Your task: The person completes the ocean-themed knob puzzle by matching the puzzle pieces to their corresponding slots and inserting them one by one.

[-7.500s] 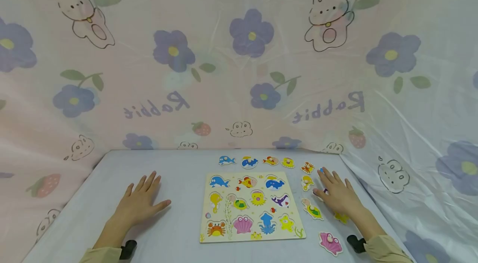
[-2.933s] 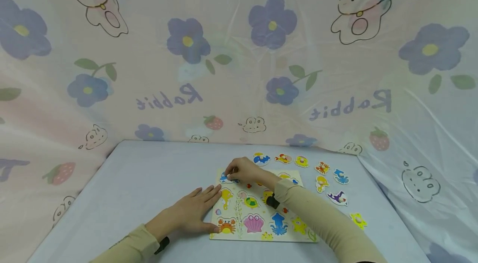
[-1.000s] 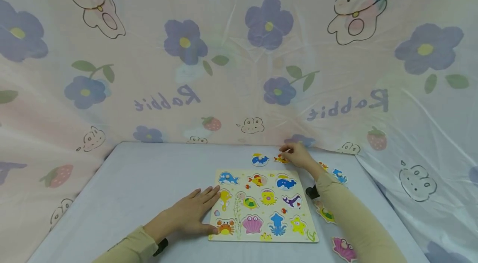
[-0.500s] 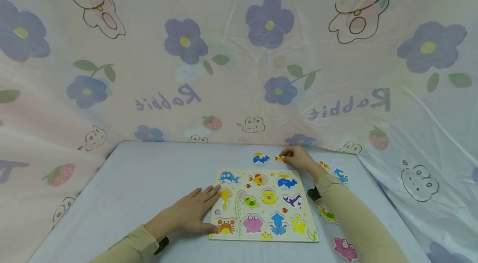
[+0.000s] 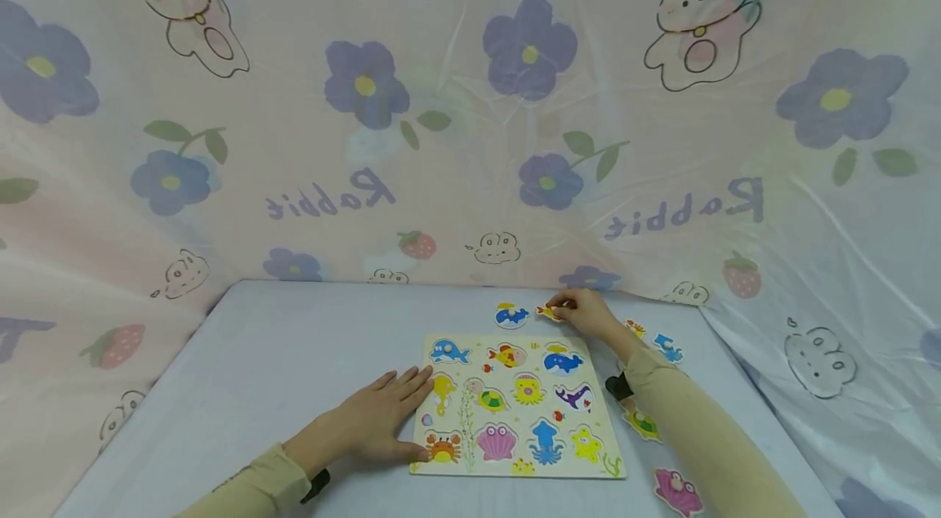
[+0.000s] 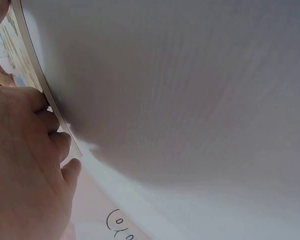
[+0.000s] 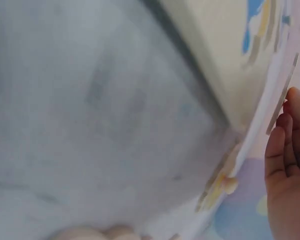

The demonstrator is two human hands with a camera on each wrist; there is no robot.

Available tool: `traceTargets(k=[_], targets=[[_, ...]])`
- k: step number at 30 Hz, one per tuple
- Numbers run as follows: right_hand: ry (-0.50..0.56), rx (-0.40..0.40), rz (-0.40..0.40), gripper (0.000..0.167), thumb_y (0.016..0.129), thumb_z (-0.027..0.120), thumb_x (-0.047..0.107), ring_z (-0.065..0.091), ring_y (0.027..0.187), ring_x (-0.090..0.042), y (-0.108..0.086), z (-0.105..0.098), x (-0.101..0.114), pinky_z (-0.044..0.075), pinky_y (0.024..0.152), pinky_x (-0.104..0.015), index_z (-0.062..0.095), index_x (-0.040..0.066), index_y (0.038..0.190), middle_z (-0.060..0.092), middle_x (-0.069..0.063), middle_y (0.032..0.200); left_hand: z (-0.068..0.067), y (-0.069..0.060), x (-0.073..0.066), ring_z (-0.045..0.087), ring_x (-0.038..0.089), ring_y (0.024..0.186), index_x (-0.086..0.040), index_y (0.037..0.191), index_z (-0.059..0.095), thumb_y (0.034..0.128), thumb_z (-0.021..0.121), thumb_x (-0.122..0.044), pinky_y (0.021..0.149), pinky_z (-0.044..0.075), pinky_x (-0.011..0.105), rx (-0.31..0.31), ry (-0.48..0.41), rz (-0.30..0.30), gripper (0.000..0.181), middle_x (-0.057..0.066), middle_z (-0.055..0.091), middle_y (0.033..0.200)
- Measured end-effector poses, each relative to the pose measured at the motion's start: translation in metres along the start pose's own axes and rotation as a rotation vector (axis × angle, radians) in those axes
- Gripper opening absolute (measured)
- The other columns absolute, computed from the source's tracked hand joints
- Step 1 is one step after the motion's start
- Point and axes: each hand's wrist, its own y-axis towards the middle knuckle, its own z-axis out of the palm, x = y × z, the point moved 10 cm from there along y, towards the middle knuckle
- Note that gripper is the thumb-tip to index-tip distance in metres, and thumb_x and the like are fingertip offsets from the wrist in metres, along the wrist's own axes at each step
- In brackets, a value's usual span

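A pale puzzle board point(image 5: 515, 467) printed with sea animals lies on the white table. My left hand point(image 5: 367, 420) rests flat along its left edge, fingers spread; in the left wrist view this hand point(image 6: 30, 160) touches the board's side. Beyond the board's far right corner, my right hand point(image 5: 588, 314) pinches a red and yellow fish piece point(image 5: 546, 311), partly covered by the fingers. The right wrist view has that piece point(image 7: 282, 97) tilted between thumb and fingers of the hand point(image 7: 292, 175). A blue dolphin piece point(image 5: 450, 350) sits in the board's upper left slot.
Left of the fish lies a blue whale piece point(image 5: 510, 315). To the right are a blue squid piece point(image 5: 667, 347), a partly covered crab piece point(image 5: 635, 328), a turtle piece point(image 5: 644, 424) and a pink shell piece point(image 5: 677, 492). A patterned curtain point(image 5: 456, 134) hangs behind the table.
From spread apart, my left hand came onto the board's edge. My right hand placed the dolphin piece, went to the fish piece, and has just shifted it slightly left.
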Motion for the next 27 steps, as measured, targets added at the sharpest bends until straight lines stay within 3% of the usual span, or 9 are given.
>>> traceTargets(k=[9, 21, 27], targets=[[0.021, 0.03, -0.069, 0.011, 0.099, 0.072, 0.014, 0.06, 0.082, -0.016, -0.016, 0.012, 0.033, 0.053, 0.072, -0.028, 0.079, 0.011, 0.108, 0.071, -0.001, 0.1, -0.004, -0.002, -0.004, 0.022, 0.031, 0.158, -0.005, 0.163, 0.03, 0.0907, 0.047, -0.083, 0.127, 0.026, 0.048, -0.002, -0.01, 0.028, 0.108, 0.011, 0.02, 0.173], [0.045, 0.147, -0.271, 0.01, 0.099, 0.073, 0.014, 0.055, 0.074, -0.009, -0.037, 0.046, 0.077, 0.05, 0.064, -0.025, 0.078, 0.014, 0.107, 0.069, 0.008, 0.093, -0.002, -0.002, -0.003, 0.022, 0.032, 0.158, -0.005, 0.163, 0.031, 0.0903, 0.048, -0.083, 0.126, 0.027, 0.049, -0.003, -0.014, 0.032, 0.108, 0.011, 0.02, 0.173], [0.011, 0.181, -0.277, 0.009, 0.098, 0.074, 0.013, 0.054, 0.075, -0.006, -0.038, 0.06, 0.084, 0.05, 0.065, -0.023, 0.078, 0.014, 0.106, 0.069, 0.008, 0.092, -0.002, -0.001, -0.003, 0.023, 0.032, 0.158, -0.004, 0.163, 0.031, 0.0904, 0.048, -0.082, 0.126, 0.027, 0.049, -0.004, -0.017, 0.039, 0.108, 0.011, 0.021, 0.173]])
